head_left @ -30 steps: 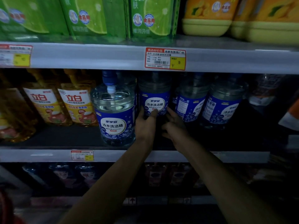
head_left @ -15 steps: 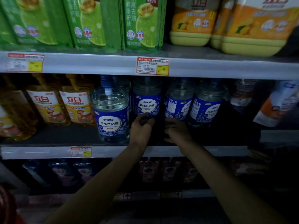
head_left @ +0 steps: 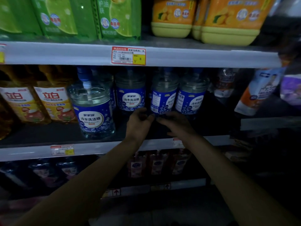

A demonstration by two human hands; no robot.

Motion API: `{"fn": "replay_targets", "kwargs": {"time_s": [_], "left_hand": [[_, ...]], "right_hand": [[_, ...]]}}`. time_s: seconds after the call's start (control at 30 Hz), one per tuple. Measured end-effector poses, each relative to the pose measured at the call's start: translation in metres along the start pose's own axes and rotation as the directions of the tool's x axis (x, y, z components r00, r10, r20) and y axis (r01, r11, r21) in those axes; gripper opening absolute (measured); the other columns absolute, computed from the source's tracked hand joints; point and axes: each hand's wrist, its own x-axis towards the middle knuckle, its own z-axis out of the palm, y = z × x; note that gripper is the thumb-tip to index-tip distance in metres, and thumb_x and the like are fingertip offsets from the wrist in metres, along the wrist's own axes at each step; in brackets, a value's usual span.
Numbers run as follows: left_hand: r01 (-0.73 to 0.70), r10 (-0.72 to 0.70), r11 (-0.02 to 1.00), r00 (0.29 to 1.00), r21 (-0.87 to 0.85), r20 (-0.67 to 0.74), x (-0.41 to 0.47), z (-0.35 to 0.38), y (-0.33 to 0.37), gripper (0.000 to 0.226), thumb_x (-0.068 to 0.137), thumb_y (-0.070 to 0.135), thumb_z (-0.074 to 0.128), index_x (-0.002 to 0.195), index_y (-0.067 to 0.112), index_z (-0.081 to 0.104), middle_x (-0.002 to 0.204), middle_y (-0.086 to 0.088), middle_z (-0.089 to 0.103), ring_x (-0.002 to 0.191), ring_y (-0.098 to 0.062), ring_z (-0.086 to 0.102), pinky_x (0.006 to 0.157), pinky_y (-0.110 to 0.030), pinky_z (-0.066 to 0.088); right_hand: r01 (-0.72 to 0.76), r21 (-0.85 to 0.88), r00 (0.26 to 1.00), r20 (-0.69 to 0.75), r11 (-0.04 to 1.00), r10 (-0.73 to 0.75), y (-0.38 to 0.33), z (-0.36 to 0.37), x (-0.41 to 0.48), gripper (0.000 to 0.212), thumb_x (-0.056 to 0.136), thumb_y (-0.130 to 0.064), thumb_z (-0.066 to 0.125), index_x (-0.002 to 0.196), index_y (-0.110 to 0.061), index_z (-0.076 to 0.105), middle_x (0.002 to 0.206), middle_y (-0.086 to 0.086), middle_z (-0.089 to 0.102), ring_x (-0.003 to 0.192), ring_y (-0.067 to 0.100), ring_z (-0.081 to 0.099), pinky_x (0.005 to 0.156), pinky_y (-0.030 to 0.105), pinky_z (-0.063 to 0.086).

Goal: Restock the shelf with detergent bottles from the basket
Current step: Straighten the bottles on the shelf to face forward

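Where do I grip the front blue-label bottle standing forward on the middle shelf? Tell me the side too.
Grip the front bottle around its labelled body, coming straight in from the aisle side with one hand on each flank. It stands upright, ahead of the row, with open shelf to its left. Its wide round body looks too broad for one hand, and the upper shelf leaves little room above its cap.

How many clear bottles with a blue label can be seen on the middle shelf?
4: one bottle at the front left, three further back: behind the left hand, centre, right. More may be hidden behind them.
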Motion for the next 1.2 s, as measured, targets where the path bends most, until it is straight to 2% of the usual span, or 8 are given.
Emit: {"fn": "replay_targets", "kwargs": {"time_s": [0.1,0.23,0.5,0.7,0.8,0.9,1.03,1.2], "left_hand": [[-0.010,0.009,1.000,1.000,-0.014,-0.017,0.009,0.009,0.000,0.050,0.095,0.027,0.073,0.141,0.019,0.055,0.123,-0.004,0.069,0.112,-0.020,0.066,0.103,-0.043,0.055],[-0.136,0.137,0.984,0.991,0.116,-0.001,0.016,0.020,-0.007,0.056,0.092,0.030,0.077,0.141,0.019,0.053,0.121,0.003,0.067,0.111,-0.011,0.062,0.095,-0.030,0.052],[-0.268,0.281,0.940,0.959,0.209,-0.032,0.045,0.043,-0.020,0.088,0.068,0.064,0.068,0.145,0.027,0.046,0.137,0.001,0.062,0.123,-0.015,0.062,0.099,-0.045,0.057],[-0.296,0.331,0.915,0.939,0.275,-0.091,0.052,0.059,-0.017,0.085,0.086,0.032,0.082,0.155,0.018,0.036,0.148,-0.010,0.048,0.133,-0.026,0.052,0.103,-0.042,0.052],[-0.283,0.323,0.919,0.940,0.273,-0.113,0.058,0.064,-0.019,0.091,0.083,0.034,0.084,0.157,0.017,0.033,0.149,-0.010,0.049,0.135,-0.026,0.051,0.103,-0.045,0.053],[-0.276,0.311,0.934,0.941,0.229,-0.136,0.065,0.067,-0.018,0.095,0.077,0.042,0.088,0.154,0.017,0.038,0.145,-0.006,0.055,0.131,-0.022,0.057,0.102,-0.047,0.055],[-0.314,0.360,0.910,0.922,0.270,-0.141,0.071,0.069,-0.016,0.101,0.072,0.042,0.091,0.153,0.016,0.036,0.143,-0.006,0.058,0.128,-0.023,0.059,0.100,-0.048,0.056],[-0.259,0.296,0.943,0.940,0.209,-0.169,0.073,0.077,-0.009,0.105,0.067,0.037,0.095,0.150,0.016,0.035,0.143,-0.007,0.057,0.127,-0.023,0.060,0.100,-0.048,0.056]], "right_hand": [[-0.030,-0.020,0.997,-0.069,0.999,0.028,0.005,-0.008,0.011,0.041,0.088,-0.018,0.077,0.124,-0.020,0.059,0.119,0.001,0.062,0.108,0.020,0.062,0.090,0.036,0.057],[-0.065,0.016,0.990,-0.124,0.998,0.067,0.009,-0.014,0.026,0.026,0.087,-0.009,0.074,0.101,-0.025,0.059,0.110,0.005,0.065,0.098,0.020,0.064,0.089,0.039,0.059],[-0.041,-0.033,0.997,-0.069,0.999,0.039,0.011,-0.015,0.041,0.053,0.090,-0.008,0.073,0.138,-0.017,0.052,0.125,0.003,0.059,0.112,0.022,0.061,0.091,0.040,0.058],[-0.013,-0.041,0.999,-0.043,0.999,0.011,0.014,-0.018,0.044,0.029,0.091,0.003,0.066,0.104,-0.021,0.058,0.099,-0.001,0.064,0.089,0.012,0.061,0.090,0.039,0.057],[-0.019,-0.052,0.999,-0.050,0.998,0.016,0.016,-0.018,0.047,0.038,0.090,0.005,0.066,0.115,-0.022,0.059,0.102,-0.001,0.065,0.094,0.016,0.063,0.090,0.041,0.058],[-0.012,-0.065,0.999,-0.051,0.998,0.009,0.017,-0.020,0.048,0.034,0.090,0.005,0.065,0.100,-0.027,0.060,0.101,0.000,0.066,0.093,0.015,0.063,0.088,0.039,0.059],[-0.041,-0.087,0.997,-0.066,0.995,0.036,0.018,-0.024,0.048,0.043,0.089,0.006,0.065,0.125,-0.017,0.059,0.111,0.006,0.065,0.103,0.020,0.064,0.089,0.038,0.059],[-0.033,-0.123,0.998,-0.058,0.992,0.026,0.015,-0.025,0.043,0.036,0.090,0.006,0.065,0.088,-0.029,0.057,0.098,0.001,0.065,0.095,0.019,0.064,0.091,0.042,0.059]]}}
